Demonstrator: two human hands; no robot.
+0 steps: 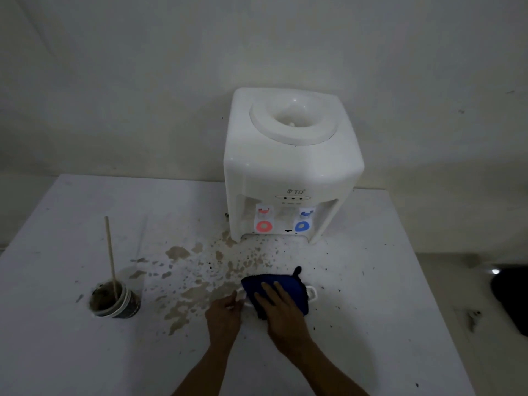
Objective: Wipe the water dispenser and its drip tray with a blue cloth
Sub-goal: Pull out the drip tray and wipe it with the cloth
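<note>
Trouble here starts with the tray (312, 292): it lies out on the tabletop (385, 281), well in front of the dispenser (288, 167), and almost all of it is hidden under the cloth (274, 284). Your right hand (281, 307) presses flat and open on that cloth, while your left hand (225, 307) pinches the tray's left rim, as far as the dim view lets me judge. The two hands sit close together. Push hard and the light tray may skid or tip out of that small pinch. Brown splatter (194, 292) lies touching the tray's left side, so a wide stroke could drag grime back onto it. The cup (114, 301) with its stick (111, 252) stands near your left elbow's path; a careless swing would topple it.
</note>
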